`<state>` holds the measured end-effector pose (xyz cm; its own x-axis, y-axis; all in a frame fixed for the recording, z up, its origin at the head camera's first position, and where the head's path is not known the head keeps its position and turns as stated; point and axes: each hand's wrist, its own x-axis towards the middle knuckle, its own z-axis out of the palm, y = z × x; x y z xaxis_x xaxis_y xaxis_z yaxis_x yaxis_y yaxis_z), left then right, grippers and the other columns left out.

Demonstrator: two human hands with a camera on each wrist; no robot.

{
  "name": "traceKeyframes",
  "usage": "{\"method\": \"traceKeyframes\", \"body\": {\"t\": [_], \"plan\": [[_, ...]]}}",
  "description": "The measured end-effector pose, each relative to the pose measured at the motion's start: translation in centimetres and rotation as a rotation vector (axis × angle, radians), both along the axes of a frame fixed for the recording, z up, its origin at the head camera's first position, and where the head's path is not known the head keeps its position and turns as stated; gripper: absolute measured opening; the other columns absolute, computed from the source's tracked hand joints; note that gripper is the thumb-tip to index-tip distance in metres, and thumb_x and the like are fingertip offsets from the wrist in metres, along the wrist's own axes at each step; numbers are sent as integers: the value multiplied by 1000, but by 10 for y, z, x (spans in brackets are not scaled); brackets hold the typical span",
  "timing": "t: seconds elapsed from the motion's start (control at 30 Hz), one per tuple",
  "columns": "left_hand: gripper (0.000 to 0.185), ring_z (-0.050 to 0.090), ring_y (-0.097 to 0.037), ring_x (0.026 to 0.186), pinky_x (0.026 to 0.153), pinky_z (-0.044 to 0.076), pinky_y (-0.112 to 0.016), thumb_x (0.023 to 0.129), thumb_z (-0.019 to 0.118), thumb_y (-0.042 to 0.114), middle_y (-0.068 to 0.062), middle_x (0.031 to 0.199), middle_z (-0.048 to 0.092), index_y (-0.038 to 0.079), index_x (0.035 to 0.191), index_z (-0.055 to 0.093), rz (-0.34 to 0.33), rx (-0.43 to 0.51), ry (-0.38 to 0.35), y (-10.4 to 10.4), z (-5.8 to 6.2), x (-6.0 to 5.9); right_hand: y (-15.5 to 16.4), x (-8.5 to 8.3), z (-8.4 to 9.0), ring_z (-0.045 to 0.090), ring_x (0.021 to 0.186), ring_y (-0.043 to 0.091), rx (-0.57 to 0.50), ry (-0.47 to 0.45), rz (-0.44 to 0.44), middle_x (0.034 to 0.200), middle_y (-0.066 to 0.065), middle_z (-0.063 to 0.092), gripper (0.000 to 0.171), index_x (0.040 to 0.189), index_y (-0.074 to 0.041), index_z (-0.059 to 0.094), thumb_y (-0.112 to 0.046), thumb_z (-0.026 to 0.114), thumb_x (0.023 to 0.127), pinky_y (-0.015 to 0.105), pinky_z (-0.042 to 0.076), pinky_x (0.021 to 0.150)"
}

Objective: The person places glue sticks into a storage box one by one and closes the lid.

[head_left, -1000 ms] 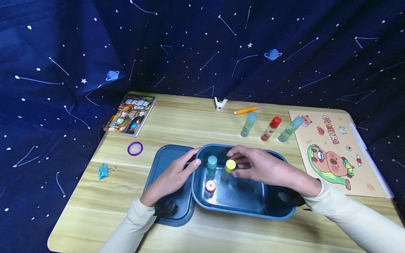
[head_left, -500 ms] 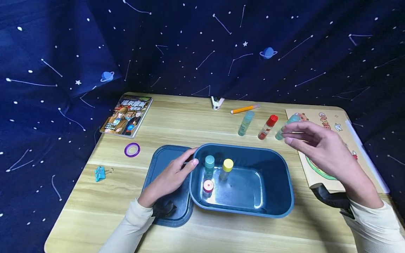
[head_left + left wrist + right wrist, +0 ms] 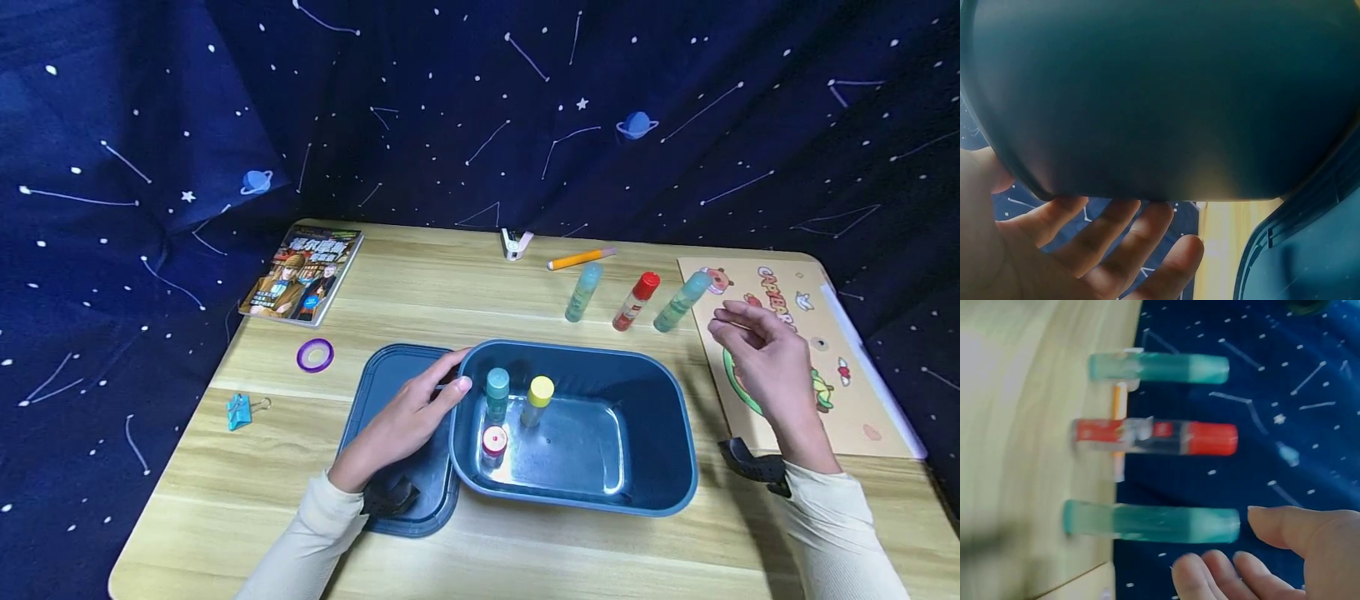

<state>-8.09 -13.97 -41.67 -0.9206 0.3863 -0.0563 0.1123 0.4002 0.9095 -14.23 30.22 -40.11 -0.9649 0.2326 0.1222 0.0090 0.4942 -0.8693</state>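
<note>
A dark blue tub (image 3: 660, 417) stands on the wooden table (image 3: 225, 483) with three glue sticks upright in it: teal-capped (image 3: 497, 392), yellow-capped (image 3: 538, 398) and red-topped (image 3: 495, 442). My left hand (image 3: 408, 417) rests with straight fingers against the tub's left wall (image 3: 1160, 94), over the tub's lid (image 3: 390, 375). My right hand (image 3: 761, 362) hovers empty, fingers relaxed, just right of three glue sticks lying on the table: teal (image 3: 681, 302) (image 3: 1154, 524), red-capped (image 3: 636, 302) (image 3: 1160, 437) and teal (image 3: 583, 293) (image 3: 1160, 367).
A capybara picture card (image 3: 847, 392) lies under the right hand. At the back lie an orange pencil (image 3: 581, 259) and a small white stapler (image 3: 516, 243). On the left are a book (image 3: 303, 273), a purple tape ring (image 3: 315, 355) and a blue binder clip (image 3: 242, 410).
My right hand left the yellow-capped stick in the tub, lifted out, and moved right to the lying glue sticks, then drew slightly right of them. The left hand stayed put.
</note>
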Motion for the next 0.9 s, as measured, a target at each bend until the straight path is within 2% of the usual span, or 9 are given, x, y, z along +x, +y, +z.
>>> {"method": "traceKeyframes", "body": {"t": [0.13,0.23,0.33,0.57,0.77,0.83,0.9], "plan": [[48,52,-27,140,119,40,-57,112,45,36,-7,159,50,23,158,42,7,1,-1,0,0,0,3,-12,-14,63,92,-20,-5,7,-25,105,-32,65,44,138,-10,63,-20,74,97,0,48,77],[46,55,-26,133,115,43,-55,112,45,35,-7,154,53,23,156,43,14,3,9,0,-1,1,3,-22,-22,62,94,-19,-7,13,-17,107,-30,64,48,141,-5,61,-19,74,97,1,50,78],[45,55,-26,133,115,42,-54,111,46,35,-7,153,54,24,155,45,24,5,14,1,-1,1,2,-30,-25,61,95,-20,4,-4,0,111,-27,64,54,145,-2,57,-22,74,97,1,49,80],[46,54,-27,135,116,42,-57,112,45,35,-8,155,53,24,156,44,25,23,0,2,-2,2,-3,-50,-25,56,90,-22,107,-25,14,115,-16,65,56,144,1,56,-30,71,99,0,48,77],[46,53,-26,137,118,41,-58,112,45,35,-7,156,52,24,156,44,20,23,1,2,-3,2,-7,-58,-23,54,85,-22,172,-25,0,127,5,67,49,140,2,60,-26,69,100,0,46,75],[46,54,-26,136,118,41,-58,112,45,36,-7,156,52,24,156,44,21,22,1,1,-3,2,-7,-56,-20,53,84,-22,194,-44,-6,124,6,67,52,142,0,58,-29,68,101,0,45,74],[46,54,-26,135,117,42,-58,112,45,36,-6,156,53,24,156,44,23,22,0,1,-3,2,-8,-52,-14,52,85,-23,212,-47,-12,118,-2,67,54,144,-2,57,-32,68,101,0,44,73]]}}
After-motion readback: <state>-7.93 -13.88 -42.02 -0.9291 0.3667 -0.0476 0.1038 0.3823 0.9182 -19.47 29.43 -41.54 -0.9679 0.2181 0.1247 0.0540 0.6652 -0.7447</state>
